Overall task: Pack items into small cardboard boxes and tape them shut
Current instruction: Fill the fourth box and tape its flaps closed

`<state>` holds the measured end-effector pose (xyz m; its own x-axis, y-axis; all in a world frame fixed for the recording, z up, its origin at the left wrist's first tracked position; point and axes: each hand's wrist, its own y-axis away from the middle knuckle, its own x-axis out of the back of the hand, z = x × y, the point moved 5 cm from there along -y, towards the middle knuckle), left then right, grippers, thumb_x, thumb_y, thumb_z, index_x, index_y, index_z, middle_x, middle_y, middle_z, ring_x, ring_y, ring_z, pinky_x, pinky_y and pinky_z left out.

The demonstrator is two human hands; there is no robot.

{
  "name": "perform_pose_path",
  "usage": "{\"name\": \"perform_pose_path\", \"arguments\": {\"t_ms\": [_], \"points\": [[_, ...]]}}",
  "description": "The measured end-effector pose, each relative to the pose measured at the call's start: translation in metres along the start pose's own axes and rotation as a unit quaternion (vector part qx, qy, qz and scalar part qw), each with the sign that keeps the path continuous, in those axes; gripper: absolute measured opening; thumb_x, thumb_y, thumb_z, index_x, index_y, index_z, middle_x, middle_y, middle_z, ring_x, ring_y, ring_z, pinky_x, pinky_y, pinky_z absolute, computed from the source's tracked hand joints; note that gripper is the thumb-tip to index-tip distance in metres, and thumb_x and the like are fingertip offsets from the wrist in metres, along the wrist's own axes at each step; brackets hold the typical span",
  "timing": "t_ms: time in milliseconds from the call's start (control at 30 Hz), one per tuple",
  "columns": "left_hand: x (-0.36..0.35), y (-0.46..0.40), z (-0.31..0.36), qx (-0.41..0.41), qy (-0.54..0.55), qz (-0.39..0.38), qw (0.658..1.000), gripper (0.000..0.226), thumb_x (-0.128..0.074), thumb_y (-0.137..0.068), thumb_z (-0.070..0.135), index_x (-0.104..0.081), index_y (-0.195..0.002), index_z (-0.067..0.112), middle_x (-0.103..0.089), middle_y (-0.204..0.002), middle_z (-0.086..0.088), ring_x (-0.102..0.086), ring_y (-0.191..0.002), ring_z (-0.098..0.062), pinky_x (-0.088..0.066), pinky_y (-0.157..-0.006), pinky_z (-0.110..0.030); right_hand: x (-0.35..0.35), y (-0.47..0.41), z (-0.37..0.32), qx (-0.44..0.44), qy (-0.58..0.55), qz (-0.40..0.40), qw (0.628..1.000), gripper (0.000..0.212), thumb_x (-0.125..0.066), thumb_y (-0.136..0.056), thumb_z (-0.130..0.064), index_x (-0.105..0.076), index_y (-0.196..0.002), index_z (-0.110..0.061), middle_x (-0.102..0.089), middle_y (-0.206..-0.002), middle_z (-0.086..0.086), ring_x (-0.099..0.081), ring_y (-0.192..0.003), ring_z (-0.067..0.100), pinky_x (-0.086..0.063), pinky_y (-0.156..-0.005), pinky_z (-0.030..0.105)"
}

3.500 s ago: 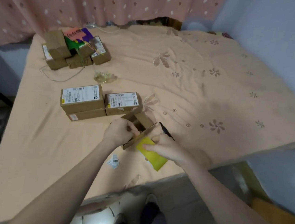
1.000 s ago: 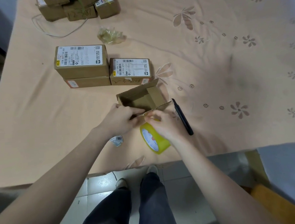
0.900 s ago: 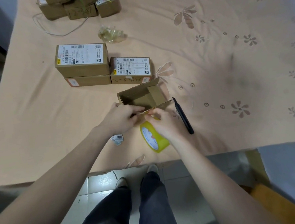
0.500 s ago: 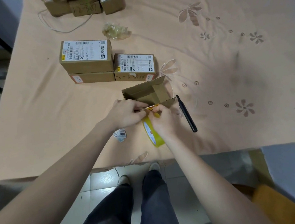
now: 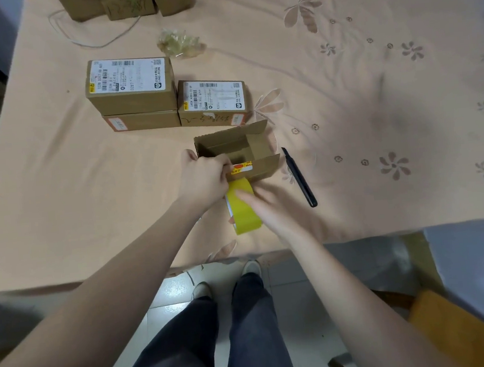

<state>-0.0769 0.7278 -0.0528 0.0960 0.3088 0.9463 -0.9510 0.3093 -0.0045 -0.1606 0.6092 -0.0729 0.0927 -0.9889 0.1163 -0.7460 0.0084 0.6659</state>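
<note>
The left hand (image 5: 205,180) is pinching the front flap of an open brown cardboard box (image 5: 236,151), which is bearing a red-yellow sticker just beside the fingers. The right hand (image 5: 269,207) is lying with relaxed fingers on a yellow tape roll (image 5: 243,215).

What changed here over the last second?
The right hand has drawn back from the open box's front flap and now lies with straight fingers on the tape roll. The left hand still pinches the flap edge. Pen and labelled boxes are unmoved.

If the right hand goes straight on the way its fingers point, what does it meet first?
Probably the yellow tape roll: the right hand already lies against it, fingers aimed up-left. Beyond comes the open cardboard box.
</note>
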Motion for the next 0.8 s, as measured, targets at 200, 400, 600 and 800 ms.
{"name": "perform_pose_path", "arguments": {"t_ms": [200,400,600,800], "points": [[0.001,0.007,0.005,-0.094,-0.050,0.022,0.994,0.025,-0.043,-0.096,0.022,-0.065,-0.101,0.013,-0.070,-0.086,-0.008,-0.059,-0.081,-0.031,-0.024,-0.088,-0.034,-0.004,0.006,0.005,0.030,-0.033,-0.026,0.999,0.034,-0.052,-0.097,-0.030,-0.060,-0.116,-0.004,-0.068,-0.078,0.012,-0.067,-0.066,0.014,-0.053,-0.072,0.023],[-0.003,-0.001,-0.001,-0.066,0.003,-0.065,0.996,0.030,-0.043,-0.096,0.043,-0.065,-0.107,0.026,-0.070,-0.085,-0.003,-0.058,-0.084,-0.027,-0.022,-0.090,-0.029,-0.006,0.003,0.007,0.054,-0.040,0.016,0.998,0.034,-0.056,-0.094,-0.036,-0.061,-0.109,-0.006,-0.069,-0.077,0.011,-0.068,-0.063,0.020,-0.056,-0.071,0.035],[-0.009,-0.005,-0.002,-0.053,-0.010,-0.059,0.997,0.033,-0.044,-0.097,0.040,-0.069,-0.091,0.018,-0.068,-0.081,-0.005,-0.057,-0.085,-0.028,-0.024,-0.086,-0.030,-0.007,0.002,-0.002,0.075,-0.038,0.077,0.993,0.021,-0.059,-0.093,-0.035,-0.062,-0.080,-0.018,-0.063,-0.068,0.006,-0.065,-0.054,0.023,-0.054,-0.056,0.032],[-0.010,-0.004,-0.002,-0.041,-0.006,-0.049,0.998,0.029,-0.046,-0.097,0.035,-0.068,-0.092,0.016,-0.068,-0.083,-0.008,-0.054,-0.083,-0.031,-0.023,-0.085,-0.029,-0.009,-0.001,-0.014,0.055,0.065,0.117,0.989,0.037,-0.052,-0.091,-0.042,-0.062,-0.074,-0.011,-0.067,-0.057,0.013,-0.067,-0.063,0.032,-0.056,-0.074,0.049]]}}
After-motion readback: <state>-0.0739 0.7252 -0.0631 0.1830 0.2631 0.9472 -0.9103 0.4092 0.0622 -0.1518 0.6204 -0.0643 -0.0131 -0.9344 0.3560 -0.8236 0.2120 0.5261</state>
